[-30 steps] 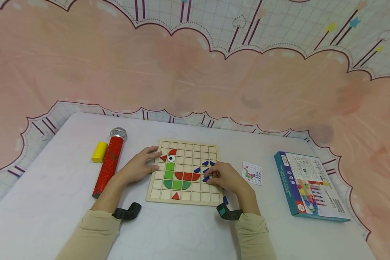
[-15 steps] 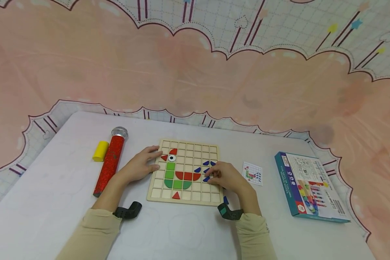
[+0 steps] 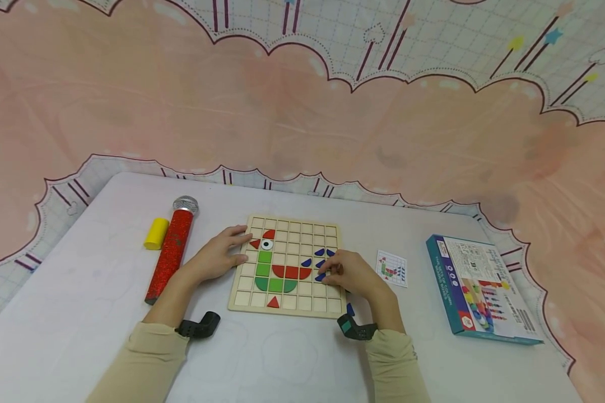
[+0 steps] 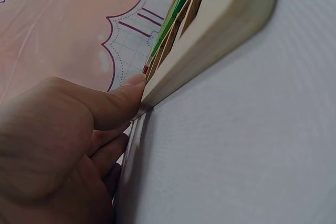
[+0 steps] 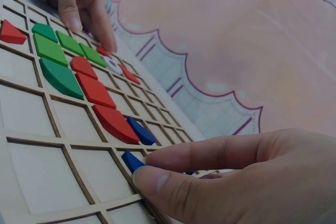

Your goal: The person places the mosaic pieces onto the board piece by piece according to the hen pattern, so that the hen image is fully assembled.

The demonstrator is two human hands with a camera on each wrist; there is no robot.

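A wooden grid board (image 3: pixel 282 311) lies on the white table, with red, green and blue pieces forming a bird-like figure. Along its left edge rests my left hand (image 3: pixel 214 256), thumb and fingers spread; the left wrist view has the thumb (image 4: pixel 126 100) against the board's side. My right hand (image 3: pixel 355 275) is over the right columns. Between its thumb and index finger it pinches a small blue quarter-round piece (image 5: pixel 131 162) in a cell. Several other blue pieces (image 3: pixel 306 262) sit close by, partly hidden by the fingers. A red triangle (image 3: pixel 273 302) occupies the lower row.
Left of the board lie a red glittery microphone (image 3: pixel 173 246) and a yellow cylinder (image 3: pixel 156 234). On the right are a small pattern card (image 3: pixel 391 268) and a blue-edged box (image 3: pixel 484 291). One loose blue piece (image 3: pixel 350 309) is beside the board's lower right corner.
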